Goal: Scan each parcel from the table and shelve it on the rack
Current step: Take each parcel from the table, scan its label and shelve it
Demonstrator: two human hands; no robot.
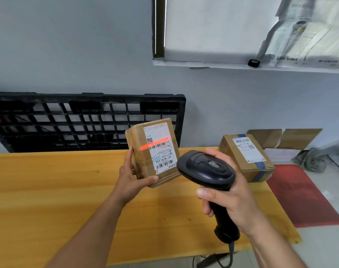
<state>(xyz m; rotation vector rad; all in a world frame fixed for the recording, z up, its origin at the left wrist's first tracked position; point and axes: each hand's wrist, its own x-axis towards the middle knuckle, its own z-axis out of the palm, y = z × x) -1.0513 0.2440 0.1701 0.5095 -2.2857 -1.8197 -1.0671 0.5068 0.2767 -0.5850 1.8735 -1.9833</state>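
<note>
Fingers [130,154] of the left hand [133,178] lie along the left side of a parcel [139,151], and the thumb presses its lower edge. So the box is pinched from two sides and held up above the table [49,180], not resting on it. This grip leaves the label [161,149] uncovered, and the label is turned toward the person and the scanner [207,169]. The box is tilted a little backward, I think to give the beam a flat face to hit.

The right hand [228,200] has its fingers [206,205] curled firmly round the scanner's handle. The head points up and left at the box, just beside its lower right corner. A red line [155,143] falls across the label's upper barcode, so the scan seems to happen at this moment; whether it has registered, I cannot tell. A cable [230,254] hangs from the handle, below the table edge.

A second parcel [246,155] stands on the far right corner of the table, label up, apart from both hands; probably it waits for its turn. Behind the table a black pallet [78,120] leans on the wall.

The rack is not in view, so shelving is not yet done for either box. Next the held box should go to the rack, and this one-hand pinch may be weak for carrying.
</note>
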